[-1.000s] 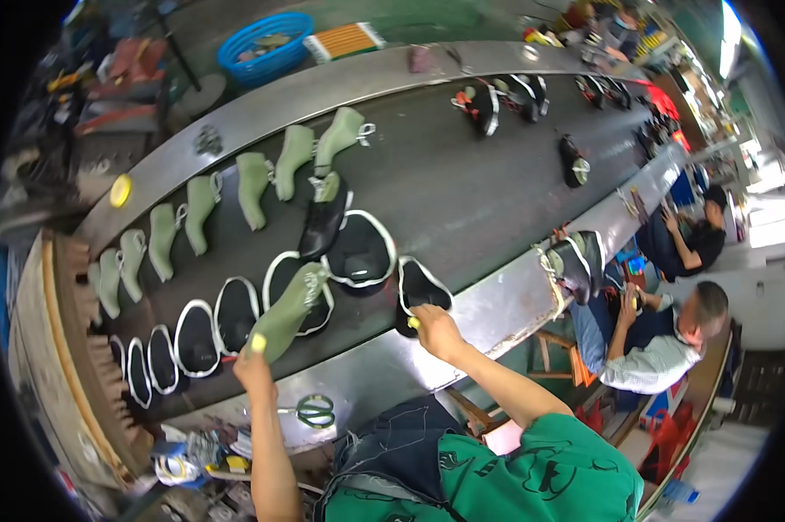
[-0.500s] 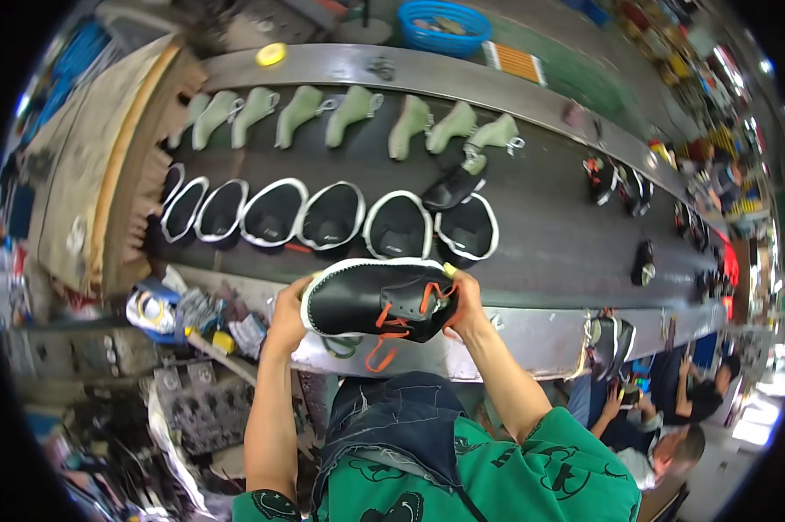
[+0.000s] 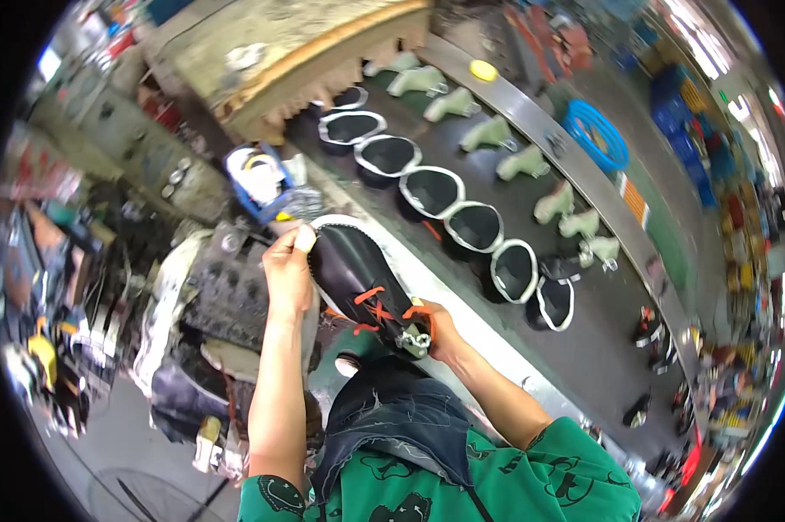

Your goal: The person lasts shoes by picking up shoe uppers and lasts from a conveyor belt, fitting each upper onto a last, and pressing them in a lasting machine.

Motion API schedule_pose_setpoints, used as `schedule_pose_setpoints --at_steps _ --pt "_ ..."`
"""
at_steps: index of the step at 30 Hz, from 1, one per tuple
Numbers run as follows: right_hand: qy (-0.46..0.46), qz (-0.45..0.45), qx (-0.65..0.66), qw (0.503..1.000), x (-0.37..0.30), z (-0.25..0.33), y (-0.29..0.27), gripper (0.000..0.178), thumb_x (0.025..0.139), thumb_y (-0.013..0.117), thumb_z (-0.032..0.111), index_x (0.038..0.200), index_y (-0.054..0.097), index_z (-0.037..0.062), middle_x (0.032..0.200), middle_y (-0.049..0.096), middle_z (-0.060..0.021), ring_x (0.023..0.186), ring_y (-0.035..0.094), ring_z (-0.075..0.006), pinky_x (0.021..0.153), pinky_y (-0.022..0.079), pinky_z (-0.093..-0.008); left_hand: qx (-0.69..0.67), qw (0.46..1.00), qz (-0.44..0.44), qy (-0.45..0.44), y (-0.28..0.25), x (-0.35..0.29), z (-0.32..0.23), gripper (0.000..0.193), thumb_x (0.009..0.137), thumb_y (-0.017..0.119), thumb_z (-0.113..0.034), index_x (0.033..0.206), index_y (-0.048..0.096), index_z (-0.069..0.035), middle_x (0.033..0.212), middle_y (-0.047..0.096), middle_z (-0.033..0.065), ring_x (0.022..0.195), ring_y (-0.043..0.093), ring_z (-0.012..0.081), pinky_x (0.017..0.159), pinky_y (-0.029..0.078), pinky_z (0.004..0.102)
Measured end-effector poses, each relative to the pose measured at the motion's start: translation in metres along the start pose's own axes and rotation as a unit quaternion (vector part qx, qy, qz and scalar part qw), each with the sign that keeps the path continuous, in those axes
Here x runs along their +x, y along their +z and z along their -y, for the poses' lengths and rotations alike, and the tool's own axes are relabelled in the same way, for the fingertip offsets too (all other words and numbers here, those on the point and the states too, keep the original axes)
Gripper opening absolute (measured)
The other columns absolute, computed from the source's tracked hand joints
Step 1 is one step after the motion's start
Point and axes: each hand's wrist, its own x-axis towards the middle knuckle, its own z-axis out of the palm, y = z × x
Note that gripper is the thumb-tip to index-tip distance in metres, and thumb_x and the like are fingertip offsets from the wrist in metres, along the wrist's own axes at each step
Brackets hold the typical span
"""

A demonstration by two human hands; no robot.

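Between my two hands is a black shoe upper [image 3: 358,270] with a pale stitched edge and orange laces; a greyish last shows at its opening. My left hand [image 3: 290,265] grips the rounded toe end, with a yellowish cover on the thumb. At the laced heel end, my right hand [image 3: 440,332] is closed round the upper, its fingers partly hidden behind. The upper is tilted, toe away from my body and to the left, above the bench's metal edge.
On the dark conveyor belt [image 3: 392,200] stand a row of black white-rimmed uppers [image 3: 433,191] and a row of pale green lasts [image 3: 486,134]. A fringed box [image 3: 305,61] covers its far end. A dark machine [image 3: 227,287] stands left; a blue basket [image 3: 614,148] lies beyond the belt.
My view has swung left, toward the machine. The upper has turned from lying crosswise to slanting, toe raised away from me; both hands still hold it.
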Motion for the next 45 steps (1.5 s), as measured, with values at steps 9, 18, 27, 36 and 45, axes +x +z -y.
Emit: schedule_pose_setpoints --at_steps 9,18,27,36,45 --pt "-0.102 0.232 -0.264 0.931 -0.021 -0.075 0.206 0.021 0.094 0.047 0.011 0.1 0.062 -0.0016 0.087 0.061 0.0005 0.072 0.053 -0.0056 0.063 0.043 -0.0217 0.029 0.953 -0.27 0.132 -0.155 -0.091 -0.104 0.021 0.096 0.054 -0.02 0.085 0.06 -0.003 0.071 0.048 -0.0062 0.067 0.04 0.0045 0.063 0.035 0.0211" --pt "-0.134 0.369 -0.396 0.83 -0.05 -0.198 0.333 0.022 0.093 0.056 0.016 0.088 0.065 -0.003 0.071 0.059 0.0022 0.061 0.05 -0.0036 0.053 0.039 -0.0203 -0.119 0.926 -0.328 0.144 -0.342 -0.169 -0.16 0.028 0.099 0.046 -0.025 0.094 0.063 -0.003 0.088 0.063 0.0021 0.08 0.058 0.0097 0.074 0.048 0.0249" --pt "-0.063 0.321 -0.272 0.905 -0.015 -0.311 0.441 0.023 0.093 0.051 0.01 0.081 0.065 -0.0048 0.07 0.062 -0.002 0.058 0.053 -0.0063 0.051 0.042 -0.023 -0.28 0.85 -0.442 0.064 -0.42 -0.195 -0.101 0.032 0.096 0.054 -0.026 0.109 0.056 0.003 0.097 0.064 0.0061 0.084 0.063 0.0143 0.072 0.053 0.0293" --pt "-0.03 0.29 -0.185 0.938 -0.013 -0.337 0.453 0.02 0.095 0.051 0.008 0.085 0.063 -0.0055 0.077 0.065 -0.0061 0.062 0.058 -0.0099 0.055 0.048 -0.0242 -0.2 0.856 -0.464 0.107 -0.449 -0.177 -0.095 0.017 0.095 0.047 -0.011 0.097 0.059 0.0 0.091 0.061 0.0037 0.079 0.059 0.0115 0.072 0.05 0.0266" --pt "-0.003 0.271 -0.183 0.945 -0.014 -0.333 0.451 0.021 0.096 0.05 0.009 0.087 0.062 -0.0055 0.079 0.064 -0.0062 0.063 0.058 -0.0086 0.056 0.048 -0.0235 -0.232 0.843 -0.481 0.068 -0.448 -0.177 -0.092 0.024 0.093 0.042 -0.009 0.105 0.06 0.002 0.099 0.062 0.0069 0.088 0.061 0.0149 0.079 0.05 0.0286"
